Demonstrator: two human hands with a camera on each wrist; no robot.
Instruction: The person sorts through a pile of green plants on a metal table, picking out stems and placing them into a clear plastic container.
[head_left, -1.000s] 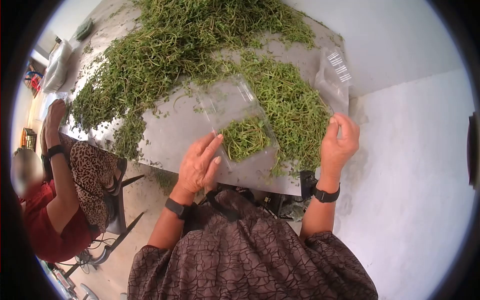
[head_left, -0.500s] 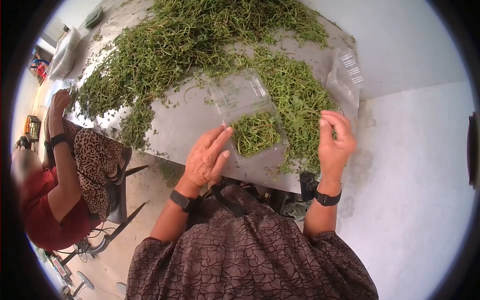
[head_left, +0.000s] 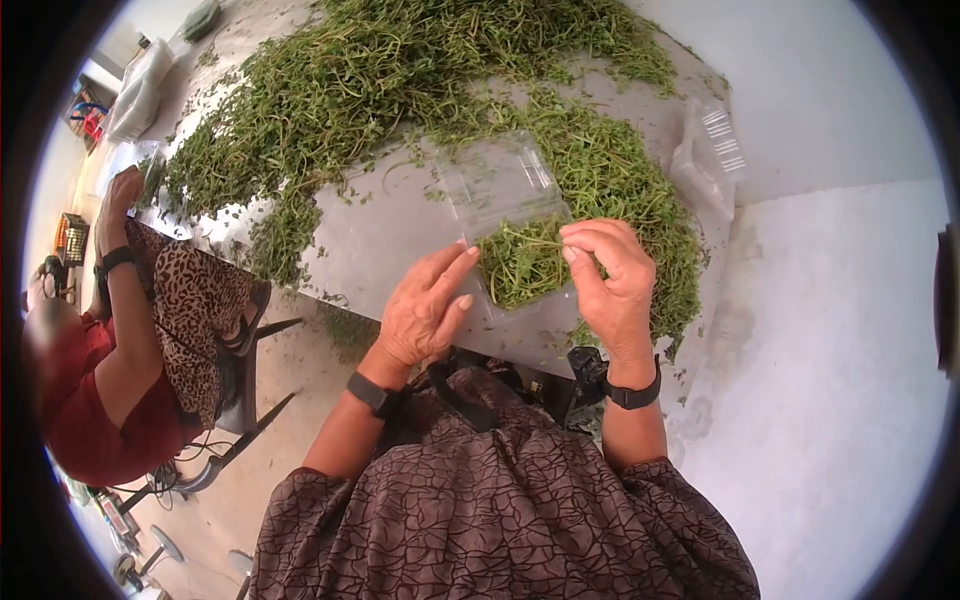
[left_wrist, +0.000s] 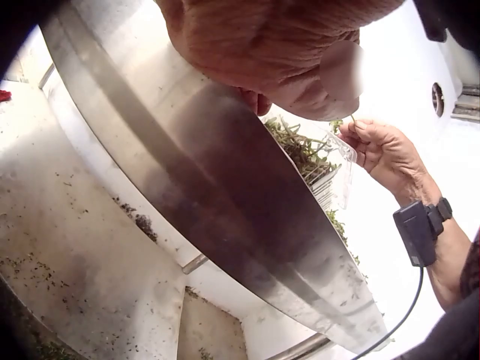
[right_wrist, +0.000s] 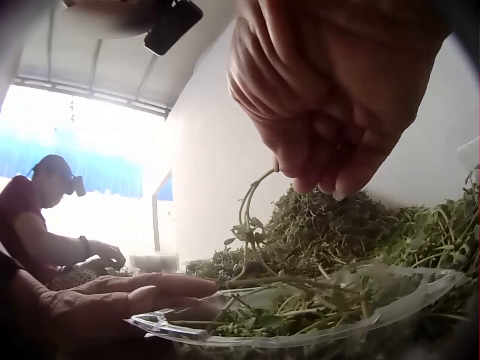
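A clear plastic clamshell box lies with its lid folded back on the table. Leafy green stems fill its near half. My left hand rests at the box's left edge, fingers fairly straight. Above the box's right side, my right hand pinches a thin green sprig between thumb and fingertips; in the right wrist view the sprig curves down toward the greens in the box. Close by on the right is a loose heap of the same stems.
A large pile of greens covers the table's far side. A plastic bag lies at the right edge beside the white wall. Across to the left sits another person in a red top, near stacked clear boxes.
My right hand has moved left from over the right-hand heap to above the box, carrying the sprig. My left hand stays at the box's left edge.
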